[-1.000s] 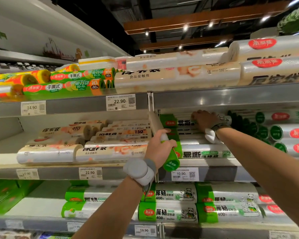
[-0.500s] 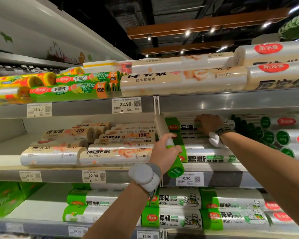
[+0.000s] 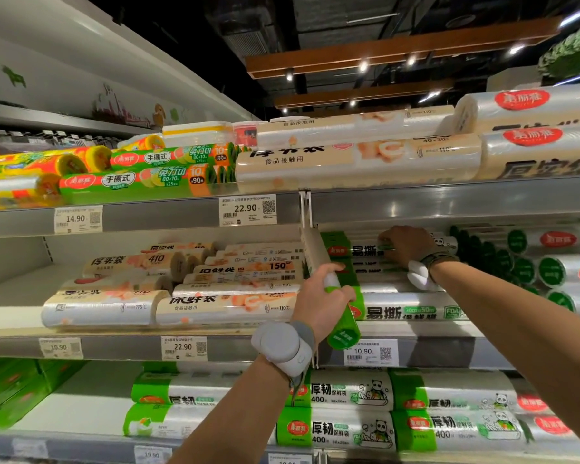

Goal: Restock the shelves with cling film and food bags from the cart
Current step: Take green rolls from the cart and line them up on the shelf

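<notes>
Left hand [image 3: 322,296]: fingers wrapped round a cling film roll [image 3: 344,326], thumb on the near side, firm grasp on its lower half. The roll is tilted, with the green end low and toward the camera and the beige end up by the white shelf upright [image 3: 305,209]; contact there is unclear. It hangs in front of the middle shelf [image 3: 114,346], at the left end of the stack of green-and-clear cling film rolls [image 3: 412,309].

Right hand [image 3: 406,244]: further in, on top of that stack, with fingers bent over the top roll [image 3: 365,251]. Gripping or only pressing, cannot tell.

A grey wrist device [image 3: 283,346] is on the left wrist and a white wrist device [image 3: 419,274] on the right.

Beige food bag rolls [image 3: 221,306] are piled left of the upright on the same shelf. A 10.90 price tag [image 3: 370,351] is on the rail under the stack. Panda-print bag rolls [image 3: 345,393] fill the shelf below.
</notes>
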The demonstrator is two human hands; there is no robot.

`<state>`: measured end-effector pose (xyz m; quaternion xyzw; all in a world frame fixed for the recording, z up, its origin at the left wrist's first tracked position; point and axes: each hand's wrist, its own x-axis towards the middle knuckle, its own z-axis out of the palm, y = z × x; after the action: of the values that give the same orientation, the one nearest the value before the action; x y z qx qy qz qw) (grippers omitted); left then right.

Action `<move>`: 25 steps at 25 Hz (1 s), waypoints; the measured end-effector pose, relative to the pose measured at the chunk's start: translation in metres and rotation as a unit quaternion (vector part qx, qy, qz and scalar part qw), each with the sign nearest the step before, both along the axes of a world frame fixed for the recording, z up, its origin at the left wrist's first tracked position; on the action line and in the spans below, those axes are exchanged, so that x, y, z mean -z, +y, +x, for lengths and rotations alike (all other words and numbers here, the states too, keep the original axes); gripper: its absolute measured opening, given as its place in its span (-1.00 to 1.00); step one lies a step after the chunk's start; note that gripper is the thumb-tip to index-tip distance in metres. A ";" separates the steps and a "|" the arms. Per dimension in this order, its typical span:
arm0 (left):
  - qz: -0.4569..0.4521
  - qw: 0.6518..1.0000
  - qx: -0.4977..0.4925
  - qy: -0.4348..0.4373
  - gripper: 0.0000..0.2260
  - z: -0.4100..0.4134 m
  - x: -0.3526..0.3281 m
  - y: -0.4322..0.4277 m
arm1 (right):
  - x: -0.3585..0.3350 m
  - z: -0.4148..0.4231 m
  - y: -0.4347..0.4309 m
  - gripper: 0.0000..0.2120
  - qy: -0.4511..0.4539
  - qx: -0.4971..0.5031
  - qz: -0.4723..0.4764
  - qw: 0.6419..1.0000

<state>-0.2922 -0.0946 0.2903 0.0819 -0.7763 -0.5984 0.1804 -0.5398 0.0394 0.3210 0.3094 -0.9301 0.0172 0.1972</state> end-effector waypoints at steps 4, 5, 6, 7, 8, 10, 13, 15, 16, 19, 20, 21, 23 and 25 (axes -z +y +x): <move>0.014 1.000 0.007 0.001 -0.62 -0.001 0.000 0.000 | 0.002 -0.002 0.000 -0.66 0.006 0.000 0.018 1.000; 0.017 1.000 0.007 -0.001 -0.62 -0.001 0.000 0.000 | 0.002 -0.003 0.000 -0.67 0.004 -0.001 0.018 1.000; 0.016 1.000 0.007 -0.003 -0.62 0.000 0.000 0.001 | 0.001 -0.004 0.000 -0.68 -0.001 -0.004 0.016 1.000; 0.016 1.000 0.007 -0.005 -0.62 -0.001 0.000 0.001 | 0.001 -0.004 0.000 -0.67 -0.007 -0.002 0.016 1.000; 0.018 1.000 0.005 -0.007 -0.60 -0.001 -0.001 0.001 | 0.001 -0.005 0.000 -0.66 -0.011 0.004 0.021 1.000; 0.020 1.000 0.001 -0.012 -0.52 0.000 -0.003 0.001 | 0.000 0.000 -0.002 -0.60 -0.020 0.020 0.044 0.999; 0.066 0.998 0.013 0.006 -0.32 0.011 -0.009 -0.001 | 0.005 0.027 -0.006 -0.49 0.021 0.043 0.017 0.999; 0.148 0.988 0.031 0.005 -0.31 0.028 -0.018 -0.002 | 0.003 0.063 -0.001 -0.47 -0.014 0.019 -0.033 0.999; 0.201 0.979 0.044 -0.008 -0.38 0.038 -0.023 -0.003 | 0.002 0.084 0.004 -0.45 -0.042 -0.002 -0.042 0.998; 0.217 0.967 0.075 -0.108 -0.70 0.072 -0.035 -0.006 | 0.002 0.150 0.024 -0.45 -0.062 -0.056 -0.039 0.996; 0.194 0.967 0.091 -0.136 -0.73 0.080 -0.035 -0.006 | 0.002 0.166 0.031 -0.43 -0.025 -0.087 -0.046 0.995; 0.177 0.966 0.108 -0.155 -0.72 0.088 -0.038 -0.005 | 0.001 0.179 0.036 -0.38 0.020 -0.131 -0.052 0.990; 0.163 0.963 0.139 -0.164 -0.69 0.097 -0.042 -0.005 | -0.003 0.194 0.042 -0.36 0.080 -0.220 -0.023 0.972; 0.164 0.962 0.164 -0.145 -0.58 0.104 -0.045 -0.008 | -0.011 0.200 0.049 -0.49 0.103 -0.261 0.011 0.960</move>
<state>-0.1886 -0.1028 0.3356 0.0683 -0.6881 -0.7207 -0.0505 -0.3400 0.0883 0.3318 0.5434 -0.7919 0.0254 0.2772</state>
